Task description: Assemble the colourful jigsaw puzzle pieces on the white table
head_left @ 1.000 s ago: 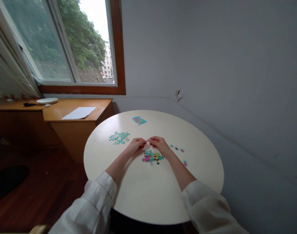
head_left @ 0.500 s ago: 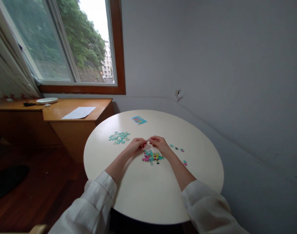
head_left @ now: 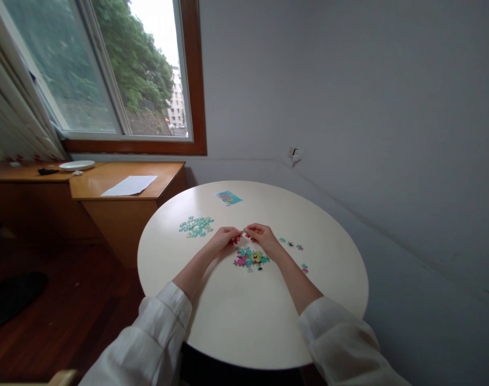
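Note:
My left hand (head_left: 227,236) and my right hand (head_left: 261,234) meet over the middle of the round table, fingertips pinched close together. Between them is a small jigsaw puzzle piece (head_left: 243,232), mostly covered by the fingers, so its picture cannot be made out. Just below the hands lies a partly joined jigsaw puzzle (head_left: 251,258) in pink, turquoise and yellow, with a cartoon face on it. A heap of loose turquoise puzzle pieces (head_left: 196,227) is to the left of my left hand. Several single pieces (head_left: 300,247) lie to the right of my right wrist.
A small blue picture card (head_left: 228,198) lies toward the far side of the white round table (head_left: 244,327). Left of it stands a wooden desk (head_left: 172,171) bearing a paper sheet (head_left: 130,185) and a white plate (head_left: 77,165). A wall with a socket (head_left: 294,154) rises behind.

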{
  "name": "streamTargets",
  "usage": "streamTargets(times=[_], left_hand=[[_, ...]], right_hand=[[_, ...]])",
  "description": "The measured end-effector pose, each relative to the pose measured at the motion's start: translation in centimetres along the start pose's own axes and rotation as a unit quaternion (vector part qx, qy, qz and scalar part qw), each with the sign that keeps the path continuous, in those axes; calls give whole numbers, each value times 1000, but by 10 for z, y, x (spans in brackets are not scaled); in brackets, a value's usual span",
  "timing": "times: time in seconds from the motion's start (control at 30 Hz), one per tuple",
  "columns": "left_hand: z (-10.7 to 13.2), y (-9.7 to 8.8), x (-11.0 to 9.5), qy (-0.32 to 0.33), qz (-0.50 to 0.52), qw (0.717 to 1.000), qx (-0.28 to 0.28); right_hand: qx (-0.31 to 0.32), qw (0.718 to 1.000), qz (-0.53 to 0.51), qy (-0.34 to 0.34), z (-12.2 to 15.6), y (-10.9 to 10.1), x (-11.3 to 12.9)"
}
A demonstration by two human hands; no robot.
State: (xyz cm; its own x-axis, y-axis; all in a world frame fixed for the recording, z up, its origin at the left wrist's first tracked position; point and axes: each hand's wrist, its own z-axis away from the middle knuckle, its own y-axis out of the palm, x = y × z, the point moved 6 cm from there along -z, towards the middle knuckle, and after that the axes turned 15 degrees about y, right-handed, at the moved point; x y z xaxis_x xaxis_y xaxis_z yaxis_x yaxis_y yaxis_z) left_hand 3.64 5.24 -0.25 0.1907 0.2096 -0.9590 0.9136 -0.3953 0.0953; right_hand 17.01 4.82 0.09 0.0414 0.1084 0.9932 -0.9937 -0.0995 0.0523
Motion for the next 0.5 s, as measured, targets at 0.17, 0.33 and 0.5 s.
streamTargets(times=[0.17,0.33,0.5], left_hand=[[0,0,-1,-5,2,1000,-11],[1,0,-2,-6,-6,1000,-14],[0,0,-1,-3,-9,1000,-15]], right_hand=[[2,1000,0,4,-1,0,-1],[4,1000,2,5,-2,1,-2],[4,1000,0,6,-1,1,-1]])
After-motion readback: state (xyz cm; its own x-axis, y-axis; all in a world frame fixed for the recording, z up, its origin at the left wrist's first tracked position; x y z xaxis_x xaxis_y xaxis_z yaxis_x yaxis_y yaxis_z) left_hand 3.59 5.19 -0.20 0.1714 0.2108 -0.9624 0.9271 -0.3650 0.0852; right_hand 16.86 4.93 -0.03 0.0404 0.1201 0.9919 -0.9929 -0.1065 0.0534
